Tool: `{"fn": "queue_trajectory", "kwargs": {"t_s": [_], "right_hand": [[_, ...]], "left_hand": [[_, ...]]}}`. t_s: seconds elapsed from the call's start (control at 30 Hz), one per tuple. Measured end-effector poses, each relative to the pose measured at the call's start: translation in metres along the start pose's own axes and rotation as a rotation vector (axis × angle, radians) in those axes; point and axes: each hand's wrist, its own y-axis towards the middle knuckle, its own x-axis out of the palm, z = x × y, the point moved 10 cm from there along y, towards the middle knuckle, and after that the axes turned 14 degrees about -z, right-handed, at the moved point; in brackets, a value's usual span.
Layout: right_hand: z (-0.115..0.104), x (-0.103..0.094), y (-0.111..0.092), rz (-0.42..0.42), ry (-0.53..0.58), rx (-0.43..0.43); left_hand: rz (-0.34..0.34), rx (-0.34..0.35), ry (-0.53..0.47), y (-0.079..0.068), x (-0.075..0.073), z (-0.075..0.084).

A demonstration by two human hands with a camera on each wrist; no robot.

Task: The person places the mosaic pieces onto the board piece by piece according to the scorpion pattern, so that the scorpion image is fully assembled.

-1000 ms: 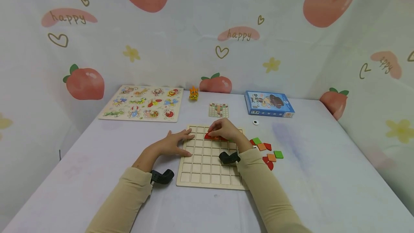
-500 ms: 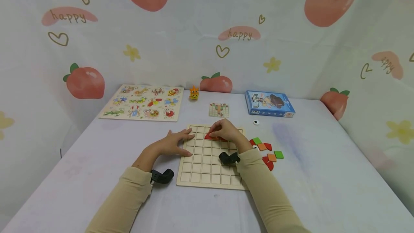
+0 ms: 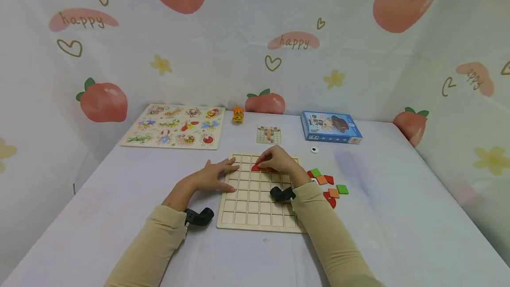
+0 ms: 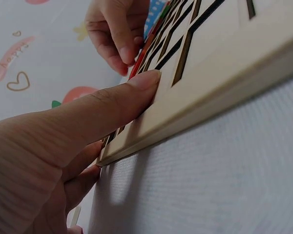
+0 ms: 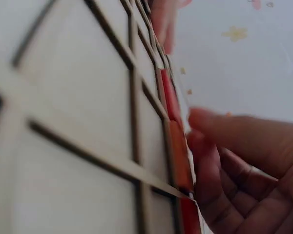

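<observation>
In the head view the left hand (image 3: 209, 177) rests at the left edge of the square wooden grid board (image 3: 241, 219), fingers spread. Its thumb (image 4: 145, 80) presses on the board's rim in the left wrist view. The right hand (image 3: 277, 160) is over an upper row of the grid, thumb and fingertips drawn together at a red tile (image 3: 255, 168). In the right wrist view this red tile (image 5: 170, 95) lies in line with an orange tile (image 5: 179, 158) and another red tile (image 5: 189, 214). The right hand partly hides the row from above.
Loose red, orange and green tiles (image 3: 341, 189) lie right of the board. Behind it are a small pattern card (image 3: 268, 135), an eye disc (image 3: 314, 150), an orange figurine (image 3: 237, 113) and a blue box (image 3: 331, 126). An insect puzzle board (image 3: 175, 126) lies at the back left.
The right hand stays at the red tile with hardly any motion. The left hand has not moved on the board edge; the head view shifts slightly.
</observation>
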Motion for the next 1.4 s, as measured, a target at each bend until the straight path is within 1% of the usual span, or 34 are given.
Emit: {"fn": "queue_trajectory", "kwargs": {"t_s": [0.17,0.27,0.4,0.53,0.67,0.8,1.0,1.23,1.4], "right_hand": [[0.003,-0.011,-0.006,0.012,0.059,0.002],[0.004,-0.022,-0.014,0.047,0.061,-0.005],[0.011,-0.037,-0.028,0.095,0.059,0.011],[0.023,-0.050,-0.042,0.102,0.063,0.049],[0.037,-0.063,-0.056,0.095,0.073,0.070],[0.051,-0.074,-0.069,0.102,0.051,0.098],[0.072,-0.082,-0.086,0.102,0.046,0.136],[0.095,-0.085,-0.099,0.098,0.049,0.213],[0.105,-0.085,-0.106,0.104,0.080,0.226]], "left_hand": [[0.001,-0.005,0.002,0.001,0.000,-0.001],[0.003,-0.011,0.005,0.001,0.000,-0.002],[0.003,-0.010,0.013,0.000,-0.001,-0.002],[0.001,-0.007,0.015,0.001,-0.001,-0.001],[-0.001,-0.005,0.018,0.001,-0.001,-0.001],[0.000,-0.003,0.017,0.000,-0.001,-0.001],[0.002,-0.009,-0.001,0.000,-0.001,-0.002],[0.007,-0.004,0.002,0.000,-0.001,-0.003],[0.004,0.008,0.011,0.001,-0.001,-0.002]]}}
